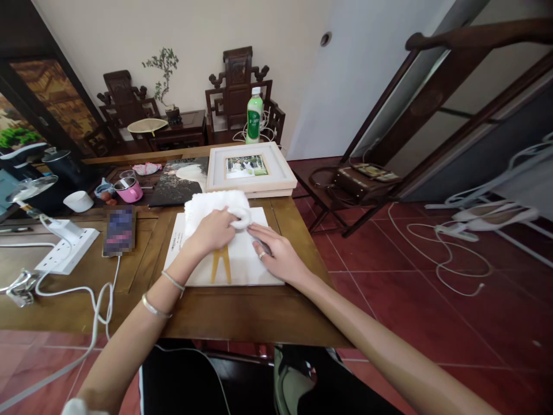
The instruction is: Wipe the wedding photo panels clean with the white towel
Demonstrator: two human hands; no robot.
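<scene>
Left hand [216, 230] pinched white cloth [211, 203] over white board [248, 268]; right hand [283, 256] lay alongside, grip unclear. Light, even pressure seemed best.

A plain pale wall [194, 23] runs across the back, meeting a bluish-white panel [319, 98] with a round dark fitting. Against the wall stand two carved dark-wood chairs [238, 75], a low side table [192, 121] between them bearing a potted tree [166, 60]. Dark-framed panels [54, 95] lean in at left. A larger wooden chair [496, 37] stands right of the brown bench [259, 314], on glossy red floor tiles [389, 259] with pale joints.
</scene>
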